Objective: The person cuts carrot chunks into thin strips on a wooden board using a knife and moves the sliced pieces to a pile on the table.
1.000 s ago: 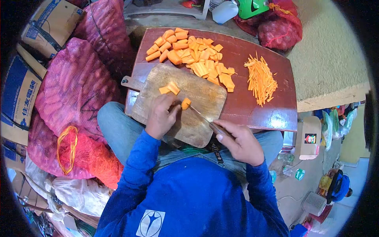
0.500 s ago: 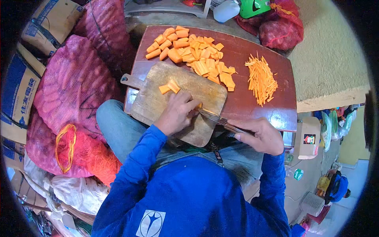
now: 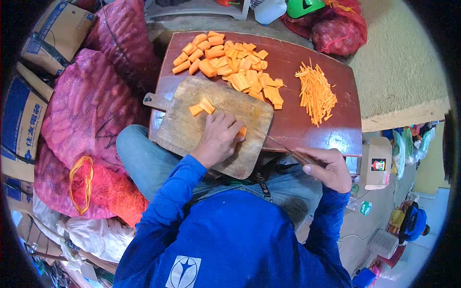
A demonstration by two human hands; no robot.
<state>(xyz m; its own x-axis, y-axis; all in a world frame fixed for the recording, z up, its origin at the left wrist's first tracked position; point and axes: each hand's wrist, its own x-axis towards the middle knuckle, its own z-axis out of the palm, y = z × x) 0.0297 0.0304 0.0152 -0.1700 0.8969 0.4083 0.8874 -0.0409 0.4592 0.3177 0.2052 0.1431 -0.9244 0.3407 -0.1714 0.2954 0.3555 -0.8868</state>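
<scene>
My left hand (image 3: 219,138) presses a carrot piece (image 3: 242,132) onto the wooden cutting board (image 3: 189,127), fingers bent around it. Two cut carrot pieces (image 3: 202,106) lie on the board just beyond its fingers. A knife (image 3: 297,155) is in my right hand (image 3: 329,168), its blade slanting toward the board's right edge, apart from the held carrot. Beyond the board, chunks and slices of carrot (image 3: 240,65) are heaped on the red-brown table (image 3: 288,57). A pile of thin carrot strips (image 3: 315,93) lies on the table's right part.
Pink mesh sacks (image 3: 91,110) and cardboard boxes (image 3: 21,120) stand at the left. Another red mesh sack (image 3: 338,33) lies behind the table, beside a pale ledge (image 3: 398,72). A box (image 3: 377,164) is at the right; farther off, a person in blue (image 3: 417,224) is visible.
The knife in my right hand has moved right, away from the carrot under my left hand. More of that carrot now shows. The whole view has shifted slightly.
</scene>
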